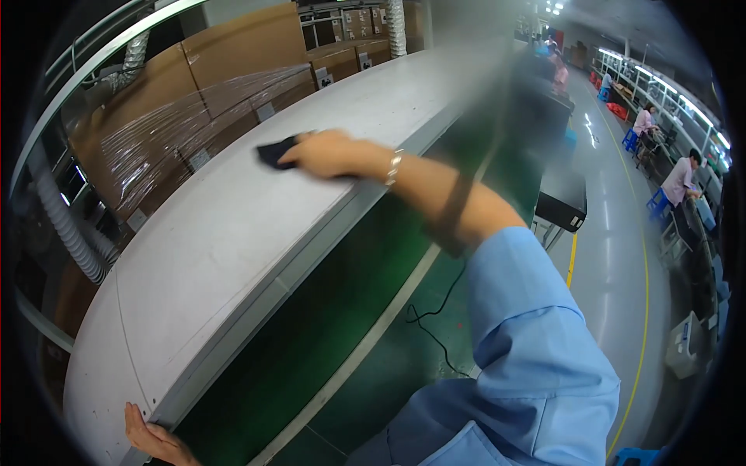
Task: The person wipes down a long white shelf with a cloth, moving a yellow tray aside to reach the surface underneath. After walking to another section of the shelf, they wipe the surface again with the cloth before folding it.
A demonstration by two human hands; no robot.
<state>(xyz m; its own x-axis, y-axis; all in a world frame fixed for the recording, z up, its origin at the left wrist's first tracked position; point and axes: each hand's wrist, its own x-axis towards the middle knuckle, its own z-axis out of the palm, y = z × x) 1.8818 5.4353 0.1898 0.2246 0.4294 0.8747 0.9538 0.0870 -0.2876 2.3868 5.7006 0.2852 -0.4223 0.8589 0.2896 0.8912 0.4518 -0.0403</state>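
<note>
A long white board (311,202) like a tabletop stretches from the lower left to the upper middle. My right hand (330,153), blurred by motion and with a bracelet at the wrist, is closed on a black cloth (276,153) against the board's surface. Down at the lower left, my left hand (151,436) rests at the board's near edge beside a seam and small dark holes. Its fingers are stretched out with nothing seen in them, and part of the hand is cut off by the frame.
Wrapped cardboard boxes (225,101) stand behind the board, with a ribbed white duct (66,210) at the left. A green belt-like surface (311,326) and a black cable (435,314) lie on the near side. People sit along a workbench at the right, past a yellow-lined aisle (606,272).
</note>
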